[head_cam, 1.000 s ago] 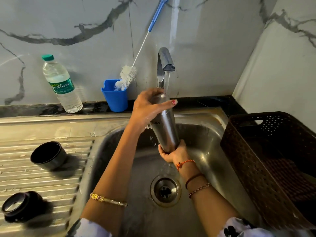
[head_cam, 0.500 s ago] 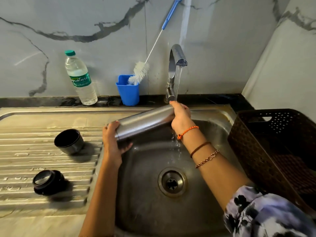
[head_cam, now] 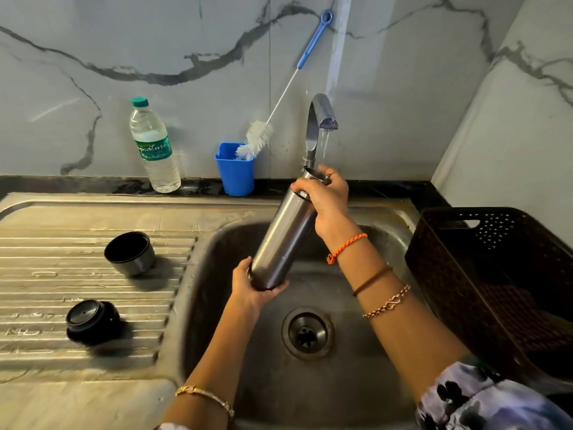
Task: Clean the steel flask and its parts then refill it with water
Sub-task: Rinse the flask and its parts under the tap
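Above the steel sink (head_cam: pixel 400 218), the steel flask (head_cam: pixel 283 234) tilts with its open mouth up beneath the running tap (head_cam: pixel 321 119). The right hand (head_cam: pixel 325 200) wraps its fingers round the neck; the left hand (head_cam: pixel 251 287) cups the base. On the drainboard (head_cam: pixel 46 274) lie the cup (head_cam: pixel 130 252) and the lid (head_cam: pixel 91 319).

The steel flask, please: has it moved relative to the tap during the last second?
Yes. The steel flask has tilted, its mouth now raised under the tap.
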